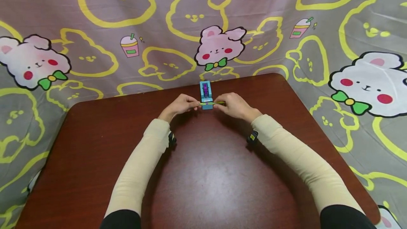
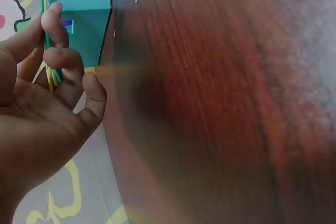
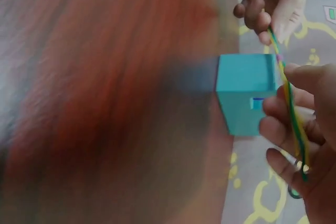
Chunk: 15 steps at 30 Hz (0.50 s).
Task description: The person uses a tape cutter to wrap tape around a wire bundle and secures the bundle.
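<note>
A teal tape dispenser (image 1: 207,107) with a purple wheel (image 1: 205,89) in its slot stands near the table's far edge. Thin green and yellow wires (image 3: 292,114) stretch between both hands across its front end in the head view. My left hand (image 1: 182,104) pinches one end of the bundle between thumb and index finger, its other fingers loosely bent. From the right side, my right hand (image 1: 234,106) pinches the wires by thumb and fingertips, and their tail runs down along its palm. A small purple-pink band (image 3: 279,57) shows on the bundle between the hands.
The brown wooden table (image 1: 203,172) has rounded corners. A patterned cloth (image 1: 178,17) hangs along its back and sides. Dark wrist cameras (image 1: 252,138) sit on both cuffs, low over the tabletop.
</note>
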Each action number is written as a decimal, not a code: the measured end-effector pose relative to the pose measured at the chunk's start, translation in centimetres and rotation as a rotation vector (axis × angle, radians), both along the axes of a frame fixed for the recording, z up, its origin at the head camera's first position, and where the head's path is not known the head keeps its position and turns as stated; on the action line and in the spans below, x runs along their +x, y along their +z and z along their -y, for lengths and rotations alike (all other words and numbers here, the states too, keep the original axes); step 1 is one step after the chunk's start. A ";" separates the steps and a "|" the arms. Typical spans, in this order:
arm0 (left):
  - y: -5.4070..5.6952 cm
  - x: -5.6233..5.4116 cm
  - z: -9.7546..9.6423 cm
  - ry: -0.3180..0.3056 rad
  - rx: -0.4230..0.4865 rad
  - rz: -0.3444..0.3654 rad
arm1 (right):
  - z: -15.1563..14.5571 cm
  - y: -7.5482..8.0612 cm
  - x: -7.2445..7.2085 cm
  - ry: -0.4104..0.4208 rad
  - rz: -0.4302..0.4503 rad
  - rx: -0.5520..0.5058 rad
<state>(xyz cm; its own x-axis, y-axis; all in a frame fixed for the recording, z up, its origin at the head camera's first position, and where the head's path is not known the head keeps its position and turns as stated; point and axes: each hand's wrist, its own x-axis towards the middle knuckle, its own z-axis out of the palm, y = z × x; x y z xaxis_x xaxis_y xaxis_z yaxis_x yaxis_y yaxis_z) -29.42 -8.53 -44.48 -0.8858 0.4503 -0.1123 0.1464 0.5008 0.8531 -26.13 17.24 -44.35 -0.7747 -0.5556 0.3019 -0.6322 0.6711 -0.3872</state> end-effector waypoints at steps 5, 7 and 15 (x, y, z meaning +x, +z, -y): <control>-0.3 0.6 -0.3 0.105 0.071 -0.042 | 1.4 0.5 0.1 -0.091 0.112 0.002; -0.6 0.8 -0.5 0.136 0.110 -0.059 | 1.9 0.5 0.3 -0.145 0.144 0.016; -1.3 1.8 -1.0 0.185 0.221 -0.106 | 3.3 -0.6 0.3 -0.337 0.236 -0.064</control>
